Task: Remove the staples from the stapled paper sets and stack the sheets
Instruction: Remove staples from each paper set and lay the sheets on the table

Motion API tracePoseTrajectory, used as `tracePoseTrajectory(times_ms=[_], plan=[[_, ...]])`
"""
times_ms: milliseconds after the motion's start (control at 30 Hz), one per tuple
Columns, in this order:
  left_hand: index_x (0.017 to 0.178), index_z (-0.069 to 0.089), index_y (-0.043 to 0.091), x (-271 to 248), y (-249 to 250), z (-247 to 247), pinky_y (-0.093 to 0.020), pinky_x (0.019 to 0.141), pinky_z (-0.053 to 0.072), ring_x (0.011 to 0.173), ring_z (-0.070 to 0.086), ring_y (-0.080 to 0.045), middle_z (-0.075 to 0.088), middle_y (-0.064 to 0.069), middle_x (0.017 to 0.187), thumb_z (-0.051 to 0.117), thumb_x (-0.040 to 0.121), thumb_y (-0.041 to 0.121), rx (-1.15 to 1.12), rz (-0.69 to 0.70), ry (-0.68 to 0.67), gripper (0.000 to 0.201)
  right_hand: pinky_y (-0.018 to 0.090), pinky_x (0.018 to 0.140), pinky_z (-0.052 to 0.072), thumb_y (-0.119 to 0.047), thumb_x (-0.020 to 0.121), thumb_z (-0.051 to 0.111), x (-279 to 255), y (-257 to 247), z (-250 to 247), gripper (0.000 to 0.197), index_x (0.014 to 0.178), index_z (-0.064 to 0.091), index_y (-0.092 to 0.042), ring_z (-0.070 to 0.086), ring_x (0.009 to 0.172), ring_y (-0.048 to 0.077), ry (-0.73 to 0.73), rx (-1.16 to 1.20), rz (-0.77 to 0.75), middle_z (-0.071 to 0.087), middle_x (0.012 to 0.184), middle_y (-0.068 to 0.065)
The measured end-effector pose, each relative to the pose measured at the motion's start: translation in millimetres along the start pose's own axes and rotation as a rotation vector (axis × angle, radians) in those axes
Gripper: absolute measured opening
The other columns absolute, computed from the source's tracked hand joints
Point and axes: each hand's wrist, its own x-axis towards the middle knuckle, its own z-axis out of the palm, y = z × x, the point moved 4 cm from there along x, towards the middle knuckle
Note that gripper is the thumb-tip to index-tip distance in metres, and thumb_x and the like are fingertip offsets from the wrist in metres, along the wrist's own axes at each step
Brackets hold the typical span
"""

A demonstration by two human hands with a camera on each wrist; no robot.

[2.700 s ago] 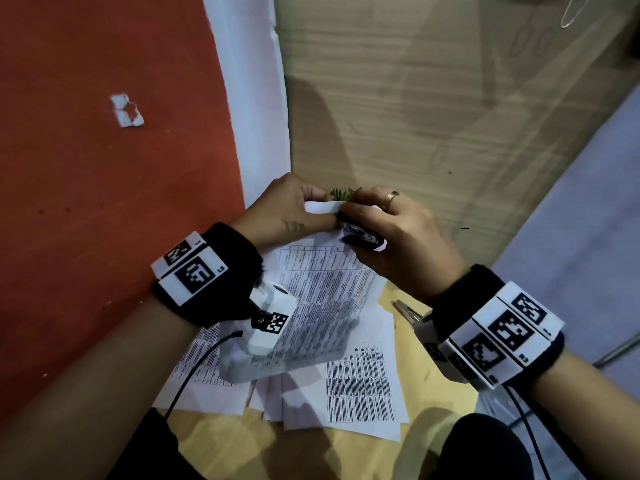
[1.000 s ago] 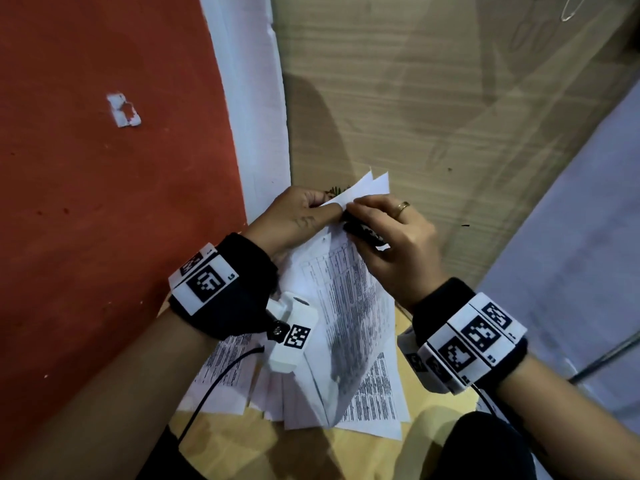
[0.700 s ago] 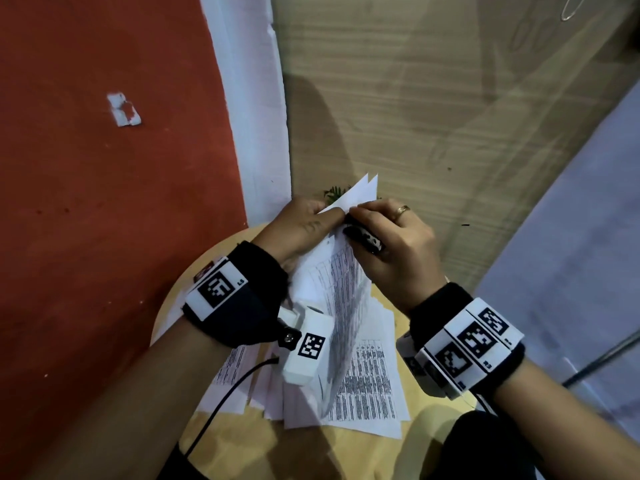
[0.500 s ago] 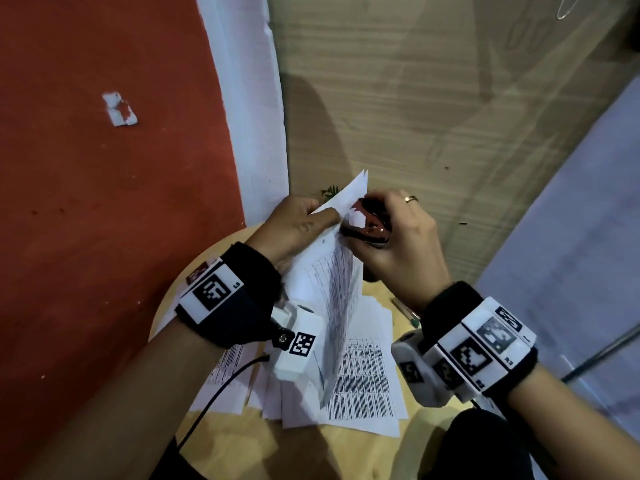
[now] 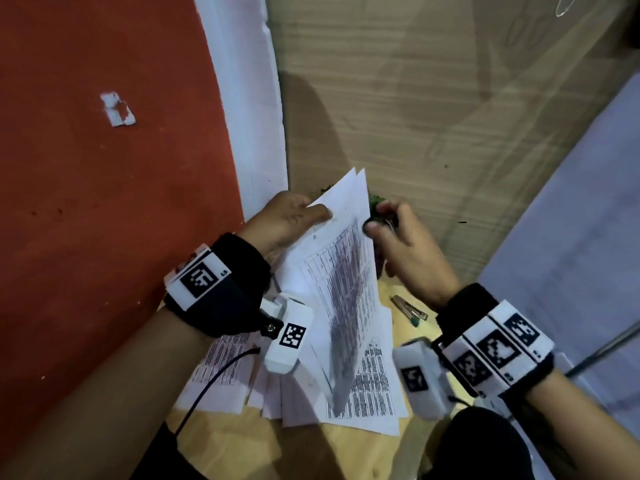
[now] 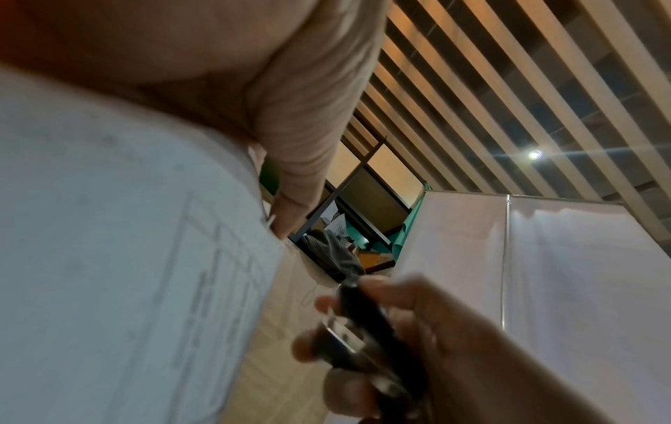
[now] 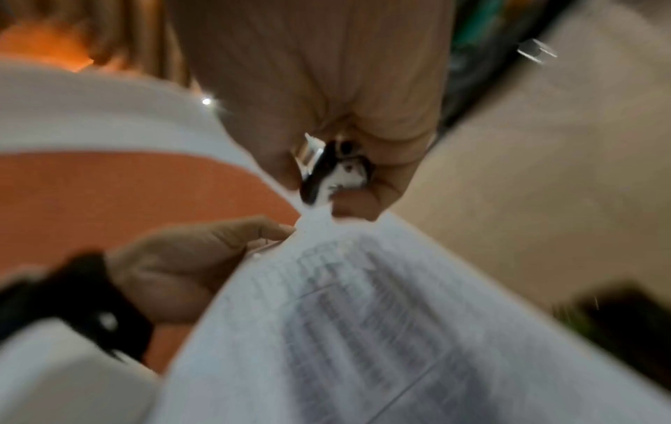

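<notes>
My left hand (image 5: 294, 220) pinches the top corner of a printed paper set (image 5: 341, 271), holding it raised and tilted above the table; its thumb lies on the front sheet (image 7: 363, 315). My right hand (image 5: 398, 233) sits just right of that corner, apart from the paper, with fingers curled round a small black and silver staple remover (image 7: 330, 169) (image 6: 366, 330). More printed sheets (image 5: 374, 393) lie spread flat on the round wooden table (image 5: 242, 445) under the raised set.
A slim metal tool (image 5: 408, 308) with a green tip lies on the table to the right of the sheets. Beyond the table are a red floor area (image 5: 104, 202) with a white scrap (image 5: 117, 110), and wood flooring (image 5: 415, 98).
My right hand with the staple remover has pulled away to the right of the paper corner. The left hand has kept the set lifted, and the sheets now fan out more.
</notes>
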Motion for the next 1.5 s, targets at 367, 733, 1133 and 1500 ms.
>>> tracePoseTrajectory(times_ms=[367,733,1133,1500], plan=[[0.09,0.069,0.0,-7,0,8,-0.053,0.086,0.05,0.08,0.061,-0.026,0.068,-0.028,0.095,0.064,0.062,0.042,0.034,0.113,0.03,0.051,0.014,0.039,0.034,-0.025,0.092,0.051,-4,-10,32,0.018,0.075,0.049,-0.019,0.048,0.053,0.008,-0.066,0.605,0.468,0.047,0.064,-0.006],[0.087,0.068,0.0,-10,4,9,-0.051,0.082,0.051,0.076,0.06,-0.023,0.068,-0.025,0.085,0.06,0.065,0.046,0.112,0.174,0.094,0.051,0.011,0.036,0.029,-0.014,0.089,0.054,-4,-19,32,0.021,0.068,0.05,-0.018,0.045,0.051,0.007,0.017,0.683,0.524,0.049,0.058,-0.005],[0.057,0.05,0.01,-5,2,11,-0.021,0.049,0.032,0.047,0.041,-0.01,0.045,-0.001,0.053,0.059,0.073,0.021,-0.014,0.041,0.052,0.021,0.031,0.065,0.034,-0.032,0.068,0.052,0,-33,26,0.014,0.062,0.051,-0.02,0.054,0.075,0.023,0.363,-0.127,-0.145,0.058,0.074,0.004],[0.074,0.064,0.009,-2,1,8,-0.02,0.057,0.046,0.054,0.058,-0.01,0.063,-0.002,0.062,0.061,0.088,0.009,-0.042,0.044,-0.087,0.014,0.026,0.065,0.039,-0.021,0.075,0.056,2,-22,19,0.01,0.068,0.058,-0.014,0.051,0.072,0.013,0.326,-0.057,-0.274,0.059,0.076,0.005]])
